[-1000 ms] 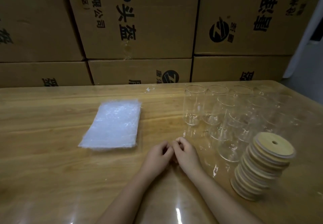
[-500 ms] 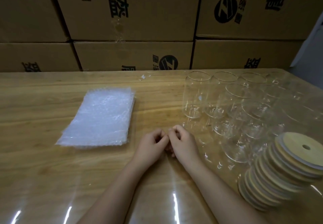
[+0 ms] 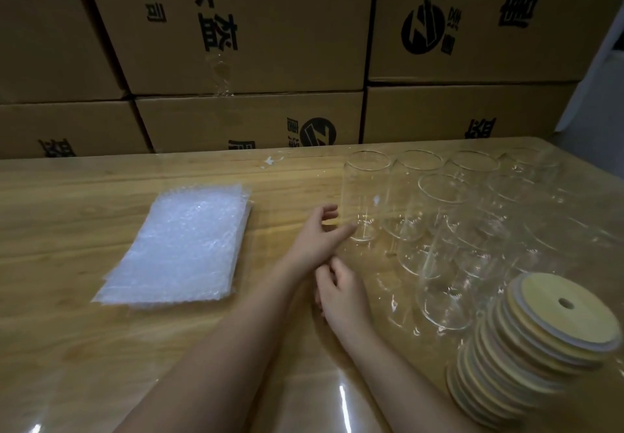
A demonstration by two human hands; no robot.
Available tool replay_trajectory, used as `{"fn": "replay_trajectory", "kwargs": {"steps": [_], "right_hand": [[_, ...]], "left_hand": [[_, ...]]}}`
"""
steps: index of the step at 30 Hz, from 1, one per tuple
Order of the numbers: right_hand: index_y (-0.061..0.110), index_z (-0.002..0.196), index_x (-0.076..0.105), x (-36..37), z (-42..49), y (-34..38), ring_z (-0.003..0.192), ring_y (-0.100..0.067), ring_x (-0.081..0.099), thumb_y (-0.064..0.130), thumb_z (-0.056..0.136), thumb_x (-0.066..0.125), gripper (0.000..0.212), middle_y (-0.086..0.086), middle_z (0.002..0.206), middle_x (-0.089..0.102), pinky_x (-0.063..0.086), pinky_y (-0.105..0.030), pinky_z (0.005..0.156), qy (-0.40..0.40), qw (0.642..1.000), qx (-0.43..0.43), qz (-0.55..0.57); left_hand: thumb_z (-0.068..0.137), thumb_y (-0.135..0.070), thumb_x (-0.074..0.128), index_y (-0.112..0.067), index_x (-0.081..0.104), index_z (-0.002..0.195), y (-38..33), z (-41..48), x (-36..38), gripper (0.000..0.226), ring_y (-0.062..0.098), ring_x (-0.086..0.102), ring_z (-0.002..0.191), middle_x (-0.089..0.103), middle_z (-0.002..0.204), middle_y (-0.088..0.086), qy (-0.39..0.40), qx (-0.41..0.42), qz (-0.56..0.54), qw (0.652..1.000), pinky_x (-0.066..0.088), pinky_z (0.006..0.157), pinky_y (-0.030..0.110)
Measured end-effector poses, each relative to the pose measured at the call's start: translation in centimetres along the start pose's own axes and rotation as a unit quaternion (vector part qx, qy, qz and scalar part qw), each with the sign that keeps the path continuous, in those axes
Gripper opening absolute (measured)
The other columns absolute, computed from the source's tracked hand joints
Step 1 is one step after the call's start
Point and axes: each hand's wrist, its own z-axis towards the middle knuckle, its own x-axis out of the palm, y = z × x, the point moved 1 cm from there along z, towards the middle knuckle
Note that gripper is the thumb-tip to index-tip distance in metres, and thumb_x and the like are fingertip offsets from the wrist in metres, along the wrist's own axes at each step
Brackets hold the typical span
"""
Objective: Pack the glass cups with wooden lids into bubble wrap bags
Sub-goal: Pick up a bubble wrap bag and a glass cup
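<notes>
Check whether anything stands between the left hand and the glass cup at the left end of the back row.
Nothing visible does. The left hand is open with its fingertips right at the base of that glass cup; whether they touch is unclear. The right hand sits nearer the person, out of that path.

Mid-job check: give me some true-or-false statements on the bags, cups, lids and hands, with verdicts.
The bags lie left of the cups. True.
One cup is already bagged. False: all stand bare on the table.
Lids sit on the cups. False: the lids are stacked beside them.
The left hand is open, stretched toward the cups. True.
The right hand holds a lid. False: it holds nothing.
</notes>
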Motion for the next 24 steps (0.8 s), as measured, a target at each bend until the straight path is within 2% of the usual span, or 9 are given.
{"fn": "replay_trajectory", "kwargs": {"steps": [2, 4, 7, 10, 14, 18, 20, 22, 24], "right_hand": [[0.036, 0.068, 0.052, 0.0, 0.0, 0.0, 0.056, -0.02, 0.054, 0.043, 0.079, 0.039, 0.018, 0.011, 0.054, 0.057, 0.048, -0.045, 0.06, 0.005, 1.0, 0.001, -0.004], [0.031, 0.074, 0.051, 0.1, -0.1, 0.0, 0.06, -0.019, 0.056, 0.044, 0.08, 0.039, 0.018, 0.008, 0.06, 0.059, 0.047, -0.044, 0.062, 0.012, 1.0, -0.005, -0.019], [0.026, 0.074, 0.046, 0.3, -0.2, 0.0, 0.063, -0.025, 0.054, 0.041, 0.084, 0.041, 0.019, 0.002, 0.06, 0.054, 0.044, -0.044, 0.061, 0.015, 0.999, -0.019, -0.037], [0.022, 0.073, 0.044, 0.2, -0.2, 0.0, 0.064, -0.031, 0.052, 0.028, 0.092, 0.046, 0.02, -0.005, 0.06, 0.053, 0.042, -0.046, 0.06, 0.009, 0.999, -0.015, -0.041], [0.026, 0.064, 0.042, 0.0, -0.3, 0.0, 0.061, -0.032, 0.051, 0.023, 0.091, 0.048, 0.028, -0.012, 0.06, 0.054, 0.042, -0.046, 0.058, 0.004, 0.999, -0.024, -0.046], [0.024, 0.064, 0.043, -0.1, -0.4, 0.0, 0.058, -0.029, 0.05, 0.022, 0.091, 0.051, 0.028, -0.01, 0.058, 0.052, 0.043, -0.046, 0.058, 0.012, 0.999, -0.026, -0.039], [0.023, 0.064, 0.043, -0.1, -0.5, 0.1, 0.053, -0.023, 0.048, 0.022, 0.093, 0.05, 0.031, -0.005, 0.054, 0.051, 0.043, -0.044, 0.057, 0.006, 1.0, -0.02, -0.013], [0.027, 0.067, 0.043, -0.4, -0.5, 0.2, 0.052, -0.007, 0.049, 0.022, 0.095, 0.05, 0.029, 0.006, 0.056, 0.054, 0.041, -0.035, 0.056, -0.041, 0.999, -0.026, 0.012], [0.032, 0.083, 0.047, -0.6, -0.6, 0.5, 0.066, 0.005, 0.056, 0.022, 0.094, 0.054, 0.017, 0.014, 0.072, 0.058, 0.041, -0.015, 0.059, -0.094, 0.993, -0.044, 0.049]], "left_hand": [[0.08, -0.031, 0.077, -0.018, 0.027, 0.147, -0.3, 1.2, 0.6, 0.085, 0.02, 0.044, 0.129, 0.037, 0.147, 0.003, 0.044, 0.004, 0.033, 0.998, 0.041, 0.103, 0.031], [0.072, -0.034, 0.083, -0.02, 0.01, 0.153, -0.3, 2.3, 0.9, 0.11, 0.024, 0.033, 0.138, 0.024, 0.155, 0.005, 0.043, 0.01, 0.059, 0.997, 0.035, 0.112, 0.04], [0.066, -0.034, 0.086, -0.024, -0.003, 0.153, -0.3, 3.7, 1.4, 0.126, 0.026, 0.026, 0.143, 0.018, 0.159, 0.006, 0.026, 0.014, 0.052, 0.998, 0.03, 0.115, 0.046], [0.067, -0.028, 0.086, -0.025, -0.002, 0.153, 0.0, 4.8, 2.0, 0.123, 0.028, 0.03, 0.141, 0.024, 0.157, 0.008, 0.036, 0.01, 0.012, 0.999, 0.033, 0.113, 0.046], [0.07, -0.031, 0.084, -0.025, 0.021, 0.147, 0.6, 4.9, 2.4, 0.1, 0.029, 0.043, 0.131, 0.042, 0.144, 0.003, 0.049, 0.034, 0.011, 0.998, 0.044, 0.1, 0.035], [0.068, -0.037, 0.084, -0.029, 0.027, 0.144, 0.7, 3.5, 1.1, 0.096, 0.023, 0.047, 0.126, 0.046, 0.134, -0.006, -0.006, 0.073, 0.014, 0.997, 0.044, 0.089, 0.027], [0.067, -0.038, 0.085, -0.034, 0.026, 0.144, 0.9, 2.0, -0.2, 0.097, 0.02, 0.044, 0.128, 0.043, 0.137, -0.006, -0.044, 0.086, -0.001, 0.995, 0.044, 0.096, 0.031], [0.066, -0.036, 0.086, -0.046, 0.024, 0.142, 1.2, -0.3, -1.6, 0.099, 0.017, 0.041, 0.127, 0.034, 0.135, -0.006, -0.085, 0.093, -0.015, 0.992, 0.044, 0.101, 0.037], [0.063, -0.039, 0.087, -0.061, 0.022, 0.135, 1.8, -2.7, -2.9, 0.099, 0.011, 0.044, 0.12, 0.03, 0.131, -0.008, -0.112, 0.095, -0.008, 0.989, 0.048, 0.095, 0.033]]}}
